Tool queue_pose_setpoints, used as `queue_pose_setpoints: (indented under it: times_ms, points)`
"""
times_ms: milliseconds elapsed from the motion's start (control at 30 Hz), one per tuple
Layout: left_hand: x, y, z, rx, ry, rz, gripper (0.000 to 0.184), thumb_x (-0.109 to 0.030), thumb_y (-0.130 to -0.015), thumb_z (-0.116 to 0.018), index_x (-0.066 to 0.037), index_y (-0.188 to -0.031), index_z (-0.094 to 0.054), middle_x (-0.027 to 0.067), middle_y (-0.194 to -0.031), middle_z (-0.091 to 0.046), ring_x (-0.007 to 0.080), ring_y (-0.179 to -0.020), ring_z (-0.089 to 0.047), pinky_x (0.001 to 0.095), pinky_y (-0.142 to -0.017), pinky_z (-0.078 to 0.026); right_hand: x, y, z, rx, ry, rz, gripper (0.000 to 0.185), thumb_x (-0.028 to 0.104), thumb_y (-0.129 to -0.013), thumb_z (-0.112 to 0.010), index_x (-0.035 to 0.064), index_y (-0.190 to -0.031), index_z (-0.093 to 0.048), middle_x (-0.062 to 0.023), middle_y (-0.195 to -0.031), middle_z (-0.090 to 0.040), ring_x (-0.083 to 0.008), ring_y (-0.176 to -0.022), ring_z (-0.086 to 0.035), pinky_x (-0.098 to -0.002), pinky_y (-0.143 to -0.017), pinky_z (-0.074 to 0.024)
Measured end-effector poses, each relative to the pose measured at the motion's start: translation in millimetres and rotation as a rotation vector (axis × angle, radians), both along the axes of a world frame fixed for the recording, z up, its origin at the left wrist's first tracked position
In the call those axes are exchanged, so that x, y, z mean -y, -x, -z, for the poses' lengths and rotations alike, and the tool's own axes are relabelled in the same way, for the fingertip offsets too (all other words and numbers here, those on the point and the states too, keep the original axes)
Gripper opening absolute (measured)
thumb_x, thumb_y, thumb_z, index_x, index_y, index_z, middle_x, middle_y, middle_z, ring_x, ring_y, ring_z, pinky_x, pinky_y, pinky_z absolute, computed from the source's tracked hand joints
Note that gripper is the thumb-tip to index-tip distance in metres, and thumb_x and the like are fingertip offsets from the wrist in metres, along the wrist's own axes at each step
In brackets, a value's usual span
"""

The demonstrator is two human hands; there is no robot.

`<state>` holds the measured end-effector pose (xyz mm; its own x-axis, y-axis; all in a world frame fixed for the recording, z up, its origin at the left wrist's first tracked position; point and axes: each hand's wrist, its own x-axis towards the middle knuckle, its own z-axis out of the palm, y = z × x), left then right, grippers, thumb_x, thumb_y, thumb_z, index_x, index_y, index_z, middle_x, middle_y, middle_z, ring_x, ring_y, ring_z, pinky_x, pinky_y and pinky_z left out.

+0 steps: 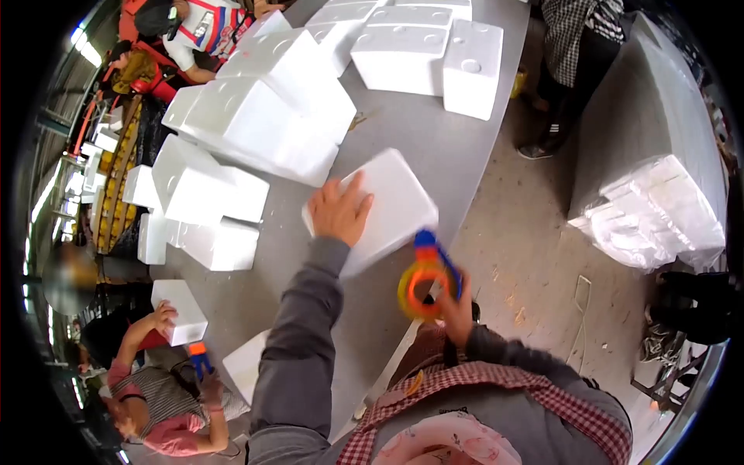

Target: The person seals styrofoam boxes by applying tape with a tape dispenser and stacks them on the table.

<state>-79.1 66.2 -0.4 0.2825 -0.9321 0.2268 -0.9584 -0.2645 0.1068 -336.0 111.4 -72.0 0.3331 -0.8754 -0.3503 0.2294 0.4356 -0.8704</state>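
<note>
A white foam box (395, 198) lies on the grey table (364, 310) in front of me. My left hand (339, 209) rests on it, fingers spread over its left side. In my right hand (457, 310) is a tape dispenser (423, 280), blue and orange with a roll of tape on it; the fingers are wrapped round its handle. The blue head of the dispenser is at the box's near right corner; whether it touches the box I cannot tell.
White foam boxes (263, 108) are stacked across the table's far left, with more boxes (403, 54) at the back. Another person (170, 395) at lower left holds a box and a tape dispenser. A plastic-wrapped stack (651, 170) stands on the floor at right, near a standing person (570, 70).
</note>
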Motion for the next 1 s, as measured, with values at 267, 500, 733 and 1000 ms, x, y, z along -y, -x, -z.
queue_pose_setpoints:
  times_ms: [267,500,733,1000]
  points:
    - [-76.3,34.9,22.0,-0.016,0.148,-0.274,0.059,-0.048,-0.082,-0.053,-0.019,-0.133,-0.042,0.0251,-0.133,-0.037,0.0466,-0.117,-0.037,0.0485,-0.094,-0.032,138.6,-20.3,14.7,-0.031,0.364,-0.44,0.053,0.008,-0.074,-0.063,0.0013,-0.12,-0.038,-0.013,-0.103,-0.054,-0.0182,-0.089,-0.055,-0.0304,-0.077,-0.0479]
    - [-71.3,115.9,0.5,-0.114,-0.093,-0.708,0.053,-0.047,-0.086,-0.045,-0.026,-0.134,-0.038,0.0165,-0.134,-0.039,0.0417,-0.107,-0.046,0.0487,-0.077,-0.045,-4.8,73.5,0.6,-0.095,0.197,-0.378,0.06,-0.003,-0.072,-0.053,0.0044,-0.129,-0.033,-0.009,-0.11,-0.05,-0.0172,-0.099,-0.049,-0.028,-0.087,-0.0418]
    - [-60.2,83.7,13.8,0.023,0.032,-0.251,0.047,-0.041,-0.088,-0.046,-0.026,-0.132,-0.041,0.0008,-0.142,-0.032,0.0309,-0.132,-0.022,0.0555,-0.104,-0.012,26.3,106.2,-12.2,0.085,0.108,-0.303,0.062,0.001,-0.077,-0.056,0.0043,-0.133,-0.03,-0.0087,-0.114,-0.049,-0.0164,-0.098,-0.05,-0.0296,-0.086,-0.0432]
    - [-71.7,88.3,2.5,-0.059,0.129,-0.27,0.045,-0.041,-0.086,-0.048,-0.021,-0.127,-0.046,0.0058,-0.135,-0.039,0.03,-0.129,-0.026,0.0514,-0.106,-0.011,9.7,30.6,-38.9,-0.303,0.773,-1.432,0.06,0.016,-0.07,-0.07,0.0116,-0.124,-0.047,-0.0195,-0.101,-0.055,-0.0332,-0.091,-0.055,-0.0382,-0.08,-0.0448]
